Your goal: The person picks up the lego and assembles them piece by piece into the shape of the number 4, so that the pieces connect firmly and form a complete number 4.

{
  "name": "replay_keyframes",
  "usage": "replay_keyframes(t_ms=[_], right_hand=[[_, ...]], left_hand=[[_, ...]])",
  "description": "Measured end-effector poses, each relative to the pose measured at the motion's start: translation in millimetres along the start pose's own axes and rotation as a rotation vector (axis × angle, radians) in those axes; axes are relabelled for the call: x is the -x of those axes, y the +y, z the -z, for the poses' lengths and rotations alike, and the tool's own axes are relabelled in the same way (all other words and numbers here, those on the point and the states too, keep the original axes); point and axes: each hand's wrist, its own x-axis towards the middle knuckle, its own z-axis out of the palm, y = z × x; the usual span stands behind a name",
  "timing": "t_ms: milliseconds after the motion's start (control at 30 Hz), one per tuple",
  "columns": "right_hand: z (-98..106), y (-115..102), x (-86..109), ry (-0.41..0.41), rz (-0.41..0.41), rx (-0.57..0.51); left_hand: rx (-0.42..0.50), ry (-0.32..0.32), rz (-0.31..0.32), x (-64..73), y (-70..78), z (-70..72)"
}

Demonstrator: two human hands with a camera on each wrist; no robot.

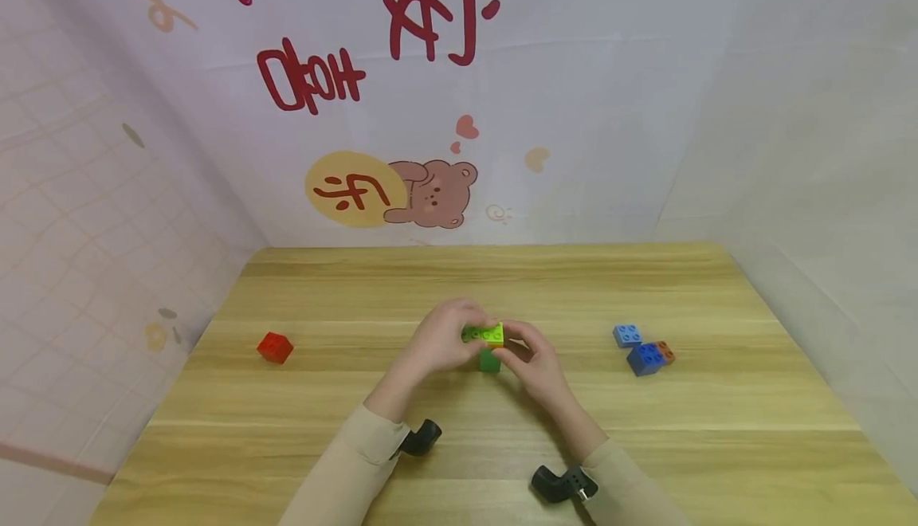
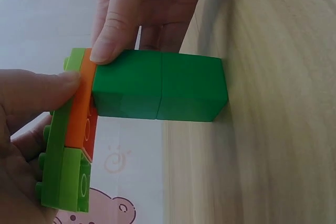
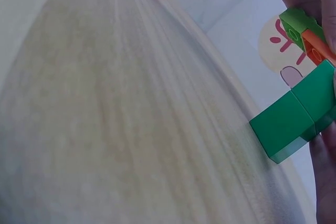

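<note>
Stack (image 2: 157, 85) of bricks is held upright at the table's (image 1: 344, 287) middle: two dark green bricks (image 2: 191, 87), an orange brick (image 2: 79, 114) above, a lime brick (image 2: 68, 177) on top. The lime brick is pinched by the left hand's (image 1: 446, 339) fingers; the stack, where orange meets green, by the right hand's (image 1: 536, 367). A red brick (image 1: 275, 347) is placed far left; three other bricks (image 1: 645, 359), right.

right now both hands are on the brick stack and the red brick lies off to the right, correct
The side is wrong: the red brick lies off to the left, as the head view shows. The left hand and right hand are on the brick stack.
</note>
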Motion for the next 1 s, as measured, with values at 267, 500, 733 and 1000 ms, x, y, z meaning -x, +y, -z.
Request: replay_keyframes(t_ms=[267, 500, 733, 1000], right_hand=[[-1.6, -19.6, -1.5, -0.019, -0.013, -0.005], [-0.5, -19.9, -2.0, -0.032, -0.025, -0.012], [-0.9, -19.3, -2.4, -0.035, -0.019, -0.017], [-0.5, -20.5, -3.1, -0.023, -0.044, -0.019]], left_hand=[[-0.009, 0.029, -0.034, 3.3, -4.1, -1.7], [0.007, 0.054, -0.077, 5.6, -5.9, -2.6], [0.085, 0.113, -0.087, 11.4, -13.4, -5.6], [0.222, 0.181, 0.027, 24.4, -27.5, -2.2]])
